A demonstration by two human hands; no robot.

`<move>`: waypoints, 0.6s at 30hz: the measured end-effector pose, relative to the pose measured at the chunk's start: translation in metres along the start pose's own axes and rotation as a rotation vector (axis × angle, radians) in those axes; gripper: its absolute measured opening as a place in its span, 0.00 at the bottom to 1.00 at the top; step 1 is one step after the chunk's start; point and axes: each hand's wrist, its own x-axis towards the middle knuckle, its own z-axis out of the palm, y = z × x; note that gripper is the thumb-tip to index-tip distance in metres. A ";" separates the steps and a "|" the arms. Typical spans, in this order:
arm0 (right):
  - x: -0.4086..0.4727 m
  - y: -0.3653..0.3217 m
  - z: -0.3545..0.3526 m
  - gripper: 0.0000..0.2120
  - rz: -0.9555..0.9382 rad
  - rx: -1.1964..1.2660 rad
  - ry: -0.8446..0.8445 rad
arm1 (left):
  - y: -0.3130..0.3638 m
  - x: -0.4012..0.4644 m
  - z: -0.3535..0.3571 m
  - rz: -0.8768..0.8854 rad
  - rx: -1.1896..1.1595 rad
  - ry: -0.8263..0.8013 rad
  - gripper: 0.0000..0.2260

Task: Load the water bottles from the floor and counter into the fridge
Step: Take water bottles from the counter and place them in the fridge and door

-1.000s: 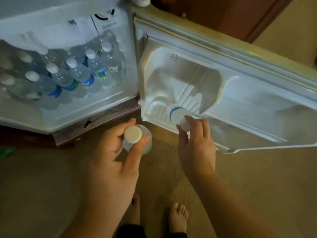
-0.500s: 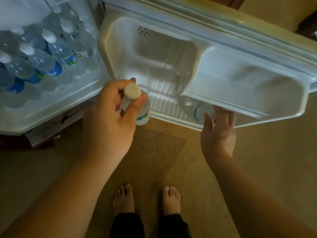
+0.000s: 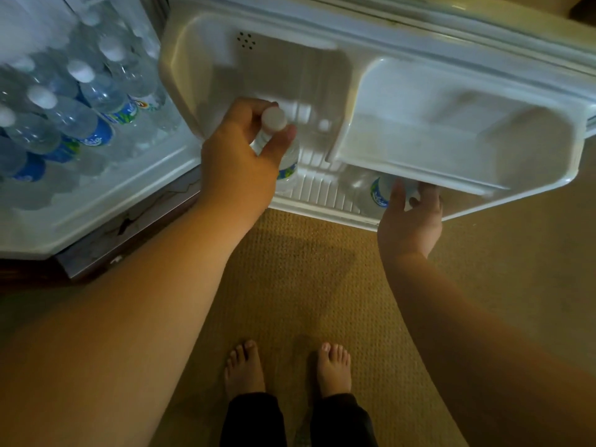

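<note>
The small white fridge stands open, its door (image 3: 483, 33) swung out to the right. My left hand (image 3: 242, 156) grips a clear water bottle (image 3: 288, 162) by its neck, just under the white cap, and holds it upright over the ribbed bottom shelf of the door (image 3: 317, 188). My right hand (image 3: 411, 217) holds a second bottle (image 3: 375, 191) by its top on that same shelf, under the upper door bin (image 3: 451, 130); its cap is hidden by my fingers. Several capped bottles (image 3: 84, 108) with blue labels fill the fridge's inside at the left.
The upper door bin overhangs the right part of the bottom shelf. Tan carpet (image 3: 306, 285) covers the floor, and my bare feet (image 3: 287, 369) stand on it below the door. A dark wooden base (image 3: 106, 246) runs under the fridge.
My left hand has carried its bottle up and right, from over the carpet to over the door's bottom shelf. My right hand has stayed on its bottle under the upper bin.
</note>
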 end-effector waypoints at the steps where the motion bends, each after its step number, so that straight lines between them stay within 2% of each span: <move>1: 0.000 0.001 -0.001 0.20 0.002 -0.001 -0.007 | -0.042 0.000 0.068 0.012 -0.059 -0.095 0.26; 2: 0.001 0.002 -0.001 0.19 0.005 -0.006 -0.015 | -0.043 -0.005 0.079 0.035 -0.095 -0.153 0.25; 3: 0.001 0.003 -0.003 0.19 0.009 -0.010 -0.025 | 0.012 -0.003 0.025 0.056 -0.129 -0.161 0.24; 5: 0.001 0.005 -0.006 0.20 0.017 -0.013 -0.049 | 0.149 -0.015 -0.102 0.109 -0.460 -0.071 0.16; 6: 0.001 0.006 -0.008 0.21 0.021 -0.016 -0.062 | 0.216 -0.018 -0.168 0.220 -0.495 0.008 0.10; 7: 0.001 0.006 -0.009 0.21 0.024 -0.016 -0.075 | 0.256 -0.017 -0.222 0.267 -0.587 0.221 0.08; 8: 0.001 0.006 -0.010 0.21 0.026 -0.014 -0.084 | 0.280 -0.029 -0.269 0.311 -0.624 0.348 0.09; 10: 0.001 0.005 -0.012 0.21 0.036 -0.008 -0.097 | 0.305 -0.040 -0.286 0.349 -0.647 0.346 0.13; 13: 0.003 0.002 -0.018 0.22 0.066 0.010 -0.122 | 0.289 -0.034 -0.259 0.306 -0.635 0.365 0.17; 18: 0.003 0.000 -0.027 0.20 0.107 0.064 -0.189 | 0.314 -0.040 -0.249 0.299 -0.600 0.350 0.17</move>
